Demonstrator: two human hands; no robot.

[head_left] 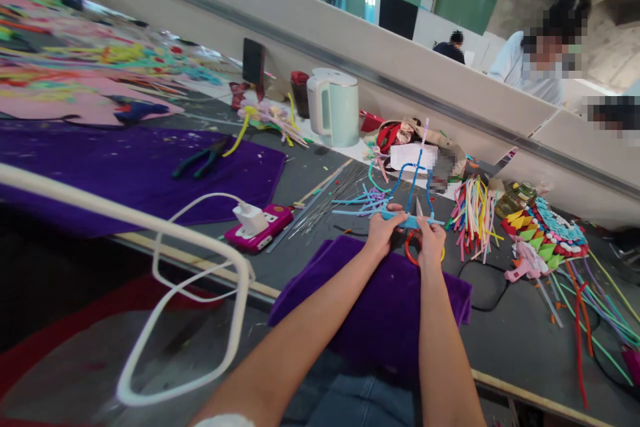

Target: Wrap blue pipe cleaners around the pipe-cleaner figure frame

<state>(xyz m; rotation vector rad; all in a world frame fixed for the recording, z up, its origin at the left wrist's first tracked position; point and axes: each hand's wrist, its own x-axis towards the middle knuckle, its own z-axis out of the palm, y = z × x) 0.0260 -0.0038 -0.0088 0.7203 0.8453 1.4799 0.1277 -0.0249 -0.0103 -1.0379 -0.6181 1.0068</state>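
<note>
Both hands are close together above a folded purple cloth (350, 293). My left hand (384, 230) is closed on a light blue fuzzy stem (407, 220) that lies crosswise. The fingers of my right hand (430, 235) pinch the same stem near its right end. Dark blue bent stems (416, 177) rise from it in a fork shape, with a pale pink tip at the top of the middle one. Scissors with red and yellow handles (410, 248) sit at my right hand, their blade pointing up beside the fingers; how they are held is hard to tell.
Left are a magenta power strip (263, 230), pliers (203, 160) and a white tubular frame (243, 300). A kettle (334, 107) stands by the partition. Right are a stem bundle (475, 217), a jar (515, 199) and a pink glue gun (526, 261). A person (540, 60) is beyond the partition.
</note>
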